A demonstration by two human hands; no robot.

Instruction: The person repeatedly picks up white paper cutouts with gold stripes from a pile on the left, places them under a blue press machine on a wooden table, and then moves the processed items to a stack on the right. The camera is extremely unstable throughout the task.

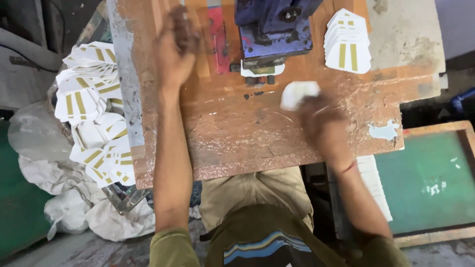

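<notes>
**White pieces fed past a blue press on a worn table**

Scuffed and glossy, the brown wooden table [232,143] carries the work close to the person's lap. At far left, off its edge, a loose heap of white flat shield-shaped pieces with gold stripes [94,113] spills over crumpled pale sacks [64,207], within an arm's sweep. The left hand [175,47], blurred, hangs over the table's upper left, fingers curled loosely; I cannot tell whether it grips anything. Centre top stands a chipped blue metal press [274,29] with one white piece [262,70] lying under its head. The right hand [321,123] pinches a plain white piece [298,94] just below the press. Further right, a neat fanned stack of striped pieces [347,42] rests flat, near a green framed board [430,180].
</notes>
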